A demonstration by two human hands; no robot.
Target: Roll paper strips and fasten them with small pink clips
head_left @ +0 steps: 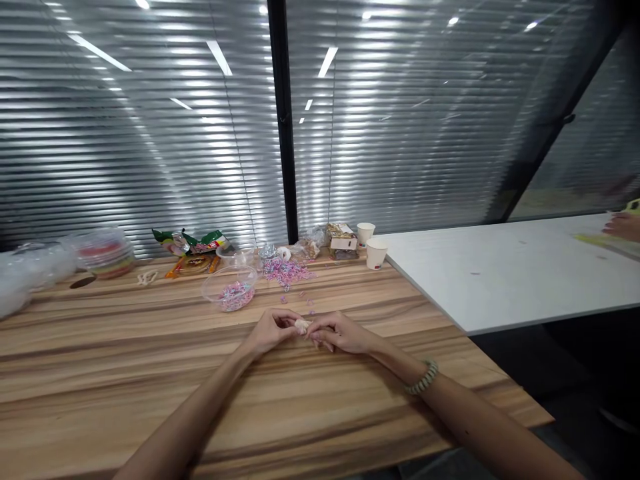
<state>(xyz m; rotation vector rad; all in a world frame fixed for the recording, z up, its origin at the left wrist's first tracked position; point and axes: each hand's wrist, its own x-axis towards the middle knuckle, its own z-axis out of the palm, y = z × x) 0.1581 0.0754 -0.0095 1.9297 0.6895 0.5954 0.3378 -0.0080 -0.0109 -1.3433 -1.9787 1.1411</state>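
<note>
A small cream-coloured lump, soft-looking and too small to name, is held between my two hands just above the wooden table. My left hand pinches it from the left with thumb and fingers. From the right, the bent fingers of my right hand close on its other side; some of those fingertips are hidden. Just beyond my hands lie a few loose pink pieces. Behind them, a clear bowl holds small pink and blue pieces, beside a loose pile of similar ones.
Two paper cups stand at the back right, near a small box. Green snack packets and stacked clear tubs are at the back left. A white table adjoins on the right, where another person's hand shows.
</note>
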